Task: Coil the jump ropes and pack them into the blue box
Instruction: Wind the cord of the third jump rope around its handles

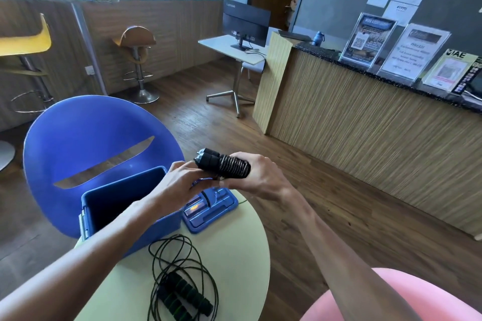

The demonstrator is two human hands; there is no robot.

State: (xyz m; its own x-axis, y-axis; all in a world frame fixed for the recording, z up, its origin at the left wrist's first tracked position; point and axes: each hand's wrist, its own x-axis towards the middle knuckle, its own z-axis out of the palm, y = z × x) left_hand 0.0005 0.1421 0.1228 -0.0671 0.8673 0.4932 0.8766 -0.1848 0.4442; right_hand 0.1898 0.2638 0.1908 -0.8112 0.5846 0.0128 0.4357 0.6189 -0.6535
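Note:
My right hand (260, 174) grips the two black ribbed handles of a jump rope (224, 164), held level above the table. My left hand (180, 185) is against the handles' near end, its fingers curled under them; this rope's cord is hidden by the hands. The open blue box (130, 216) stands on the table just below my left hand, and its dark inside looks empty. A second jump rope (182, 292) with black and green foam handles lies loose on the pale round table (240, 255), its thin cord in untidy loops.
The box's blue lid (211, 208) lies flat beside the box under my hands. A blue tub chair (86, 148) stands behind the table, a pink seat (391, 300) at the lower right. A wooden counter (365, 138) runs along the right.

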